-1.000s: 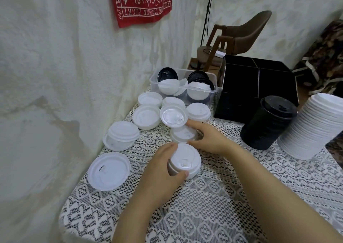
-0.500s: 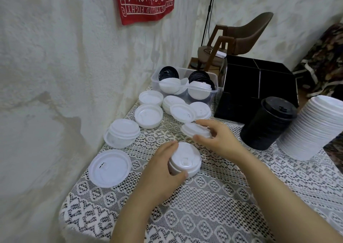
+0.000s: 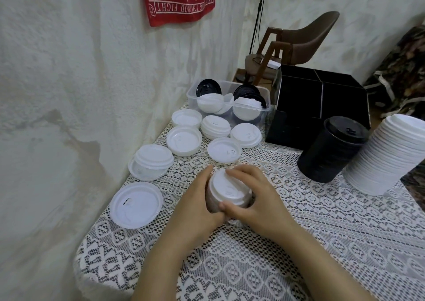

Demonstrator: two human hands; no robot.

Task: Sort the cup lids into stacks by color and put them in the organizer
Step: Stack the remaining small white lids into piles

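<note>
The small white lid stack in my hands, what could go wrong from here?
1. The small white lid stack looks tilted, gripped by the left hand and right hand; a badly seated top lid could slip off.
2. The tall white stack appears to lean near the right edge of the table; a swing of the right forearm might topple it.
3. The large flat lid lies near the left edge, beside the left forearm, and could get nudged off.

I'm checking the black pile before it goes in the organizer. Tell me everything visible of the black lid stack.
The black lid stack is a tall column of nested matte plastic lids, sip tab on top. It stands tilted on the lace cloth before the organizer, beside the white stack. Neither left hand nor right hand touches it.
</note>
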